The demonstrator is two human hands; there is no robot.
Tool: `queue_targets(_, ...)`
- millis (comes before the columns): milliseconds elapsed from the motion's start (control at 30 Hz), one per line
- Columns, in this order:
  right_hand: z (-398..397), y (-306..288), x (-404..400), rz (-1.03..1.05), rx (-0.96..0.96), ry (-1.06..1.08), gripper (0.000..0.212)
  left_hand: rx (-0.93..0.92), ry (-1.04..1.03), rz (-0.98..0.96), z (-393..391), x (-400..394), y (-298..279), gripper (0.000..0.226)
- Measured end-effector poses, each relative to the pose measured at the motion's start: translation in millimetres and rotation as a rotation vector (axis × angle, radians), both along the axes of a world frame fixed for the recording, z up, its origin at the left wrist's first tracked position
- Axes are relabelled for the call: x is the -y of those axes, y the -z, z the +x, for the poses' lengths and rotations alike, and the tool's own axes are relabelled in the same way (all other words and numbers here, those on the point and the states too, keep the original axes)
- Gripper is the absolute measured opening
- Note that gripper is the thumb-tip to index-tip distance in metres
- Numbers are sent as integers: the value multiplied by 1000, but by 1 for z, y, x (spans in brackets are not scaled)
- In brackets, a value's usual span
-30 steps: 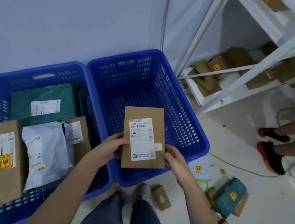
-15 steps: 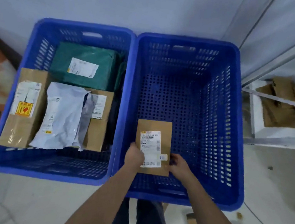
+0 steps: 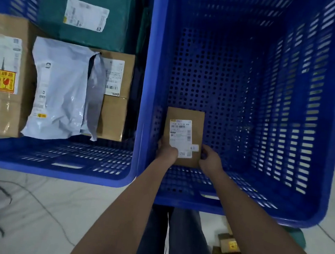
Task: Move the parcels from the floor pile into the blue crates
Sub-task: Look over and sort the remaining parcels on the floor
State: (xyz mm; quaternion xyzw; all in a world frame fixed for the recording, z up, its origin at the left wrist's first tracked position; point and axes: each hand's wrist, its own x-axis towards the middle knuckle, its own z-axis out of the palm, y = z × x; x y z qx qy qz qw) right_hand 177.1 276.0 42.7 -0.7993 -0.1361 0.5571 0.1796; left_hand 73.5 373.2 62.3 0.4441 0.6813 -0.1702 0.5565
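A flat brown cardboard parcel [image 3: 186, 116] with a white label is deep inside the right blue crate [image 3: 328, 116], at or just above its near-left floor. My left hand [image 3: 166, 150] grips its lower left edge and my right hand [image 3: 211, 159] its lower right corner. Nothing else lies in this crate. The left blue crate [image 3: 53, 166] holds a green parcel [image 3: 88, 9], a white poly bag [image 3: 60, 91], a large brown box [image 3: 3, 74] with a fragile sticker, and a smaller brown box [image 3: 116, 91].
Small brown boxes [image 3: 229, 253] from the floor pile lie at the bottom right beside my legs [image 3: 172, 242]. A thin cable [image 3: 35, 197] runs over the white floor left of me. The crates stand side by side, touching.
My view has closed in over the crates. Both hands have lowered the brown parcel from above the right crate's rim down toward its near-left floor.
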Motion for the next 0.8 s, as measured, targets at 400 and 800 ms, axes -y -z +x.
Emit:
queue_targets(400, -16, 19, -4, -80, -76, -79, 58, -61, 296, -91, -15, 25, 7, 48)
queue_targets(800, 8, -85, -6, -111, -153, 296, 30, -35, 259, -124, -5, 4, -70, 23)
